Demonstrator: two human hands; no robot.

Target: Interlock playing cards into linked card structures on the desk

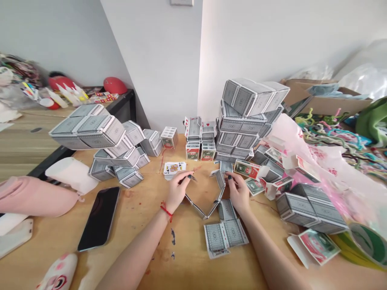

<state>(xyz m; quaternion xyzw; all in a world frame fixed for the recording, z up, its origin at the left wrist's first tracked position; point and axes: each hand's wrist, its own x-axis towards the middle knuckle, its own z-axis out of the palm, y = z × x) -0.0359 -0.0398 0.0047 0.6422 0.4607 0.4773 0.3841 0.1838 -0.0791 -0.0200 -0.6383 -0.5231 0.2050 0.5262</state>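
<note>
Between my hands, a chain of playing cards [221, 183] stands on edge on the table, bent into an angular loop. My left hand [177, 190], a red string round its wrist, pinches the loop's left side between thumb and fingers. On the opposite side my right hand [238, 192] has its fingertips closed at the loop's upper right corner. Below the loop lie patterned cards [215, 237] joined flat, face down, near my right wrist. A deck of loose cards [173, 169] with a king on top rests just beyond my left hand.
Folded-card blocks form a tall stack [242, 121] at the back right and a leaning one [90, 129] at left. Another block [311, 207], opened card boxes [322, 245] and a tape roll [363, 241] lie right. A phone [99, 217] lies left.
</note>
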